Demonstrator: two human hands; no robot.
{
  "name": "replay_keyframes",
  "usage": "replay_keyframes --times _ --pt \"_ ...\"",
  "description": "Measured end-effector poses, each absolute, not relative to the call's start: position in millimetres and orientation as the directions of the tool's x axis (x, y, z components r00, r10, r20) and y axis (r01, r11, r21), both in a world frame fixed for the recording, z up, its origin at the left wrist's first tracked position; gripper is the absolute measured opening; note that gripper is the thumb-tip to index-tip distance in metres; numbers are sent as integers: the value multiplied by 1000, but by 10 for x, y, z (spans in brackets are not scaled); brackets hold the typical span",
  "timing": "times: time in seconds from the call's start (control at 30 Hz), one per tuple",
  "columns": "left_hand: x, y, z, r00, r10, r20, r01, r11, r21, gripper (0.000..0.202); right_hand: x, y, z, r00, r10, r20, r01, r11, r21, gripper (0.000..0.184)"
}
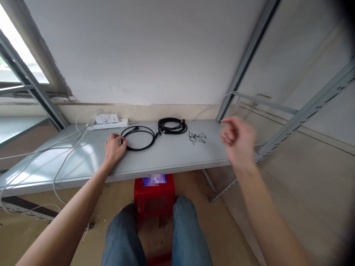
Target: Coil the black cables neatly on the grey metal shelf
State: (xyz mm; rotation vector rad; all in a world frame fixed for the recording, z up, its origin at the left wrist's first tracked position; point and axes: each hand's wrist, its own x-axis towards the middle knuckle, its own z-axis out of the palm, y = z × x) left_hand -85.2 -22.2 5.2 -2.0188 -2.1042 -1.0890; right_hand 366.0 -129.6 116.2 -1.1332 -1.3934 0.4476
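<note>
My left hand rests on the grey shelf, its fingers pinched on the left side of a loose black cable loop. A second black cable, coiled more tightly, lies just behind and to the right. A small heap of black twist ties sits further right. My right hand hovers in the air over the shelf's right end, fingers loosely curled, nothing visible in it.
A white power strip with white plugs and trailing white cables sits at the shelf's back left. Grey metal uprights frame the right side. A red stool stands under the shelf by my knees.
</note>
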Motion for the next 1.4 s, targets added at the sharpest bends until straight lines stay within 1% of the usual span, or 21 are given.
replay_keyframes --times 0.03,0.1,0.13,0.17,0.23,0.3,0.37,0.43,0.47,0.5,0.63,0.8,0.9,1.0,1.07,1.23,1.4 --pt "-830 -247 67 -151 860 487 893 -92 440 27 3652 -1155 1107 227 841 492 387 385 -838 30" --pt "-789 -284 87 -125 852 508 909 -107 404 28 3636 -831 970 220 903 369 530 207 -822 22" --pt "-774 -296 91 -109 849 517 916 -115 383 29 3632 -666 898 183 923 339 641 150 -753 22" --pt "-761 -303 92 -95 845 526 923 -123 364 28 3632 -510 830 125 944 306 744 115 -658 24" --pt "-750 -304 84 -75 838 541 933 -133 335 28 3634 -244 719 99 968 230 876 25 -481 25" --pt "-754 -294 71 -75 831 551 938 -129 322 28 3624 -48 644 103 977 187 910 -16 -414 20" --pt "-766 -280 57 -81 825 559 939 -124 320 30 3595 96 596 100 984 150 947 -48 -316 19" --pt "-779 -267 46 -76 821 566 940 -130 315 33 3556 208 562 96 986 134 975 -66 -211 20" --pt "-783 -261 41 -69 820 568 941 -136 310 33 3536 258 546 98 987 130 981 -73 -182 19" --pt "-784 -258 38 -62 820 568 941 -141 307 33 3518 303 530 104 987 124 982 -82 -170 19" --pt "-759 -276 43 -66 831 553 940 -134 313 30 3480 443 462 114 989 90 978 -96 -184 16" --pt "-741 -288 50 -66 838 542 944 -124 307 27 3490 538 405 90 989 119 984 -70 -165 15" --pt "-748 -275 41 -69 833 550 941 -128 312 28 3518 544 369 89 986 140 984 -65 -168 18" --pt "-744 -280 51 -75 827 557 951 -110 291 29 3544 518 309 89 982 168 983 -60 -175 11" --pt "-735 -294 71 -75 824 562 957 -98 272 29 3545 508 275 91 978 185 982 -58 -178 9" --pt "-714 -333 111 -71 821 567 961 -97 261 29 3528 528 292 71 978 196 984 -37 -173 11" --pt "-718 -319 95 -72 813 577 964 -93 251 29 3630 508 332 -36 961 275 991 70 -115 21"
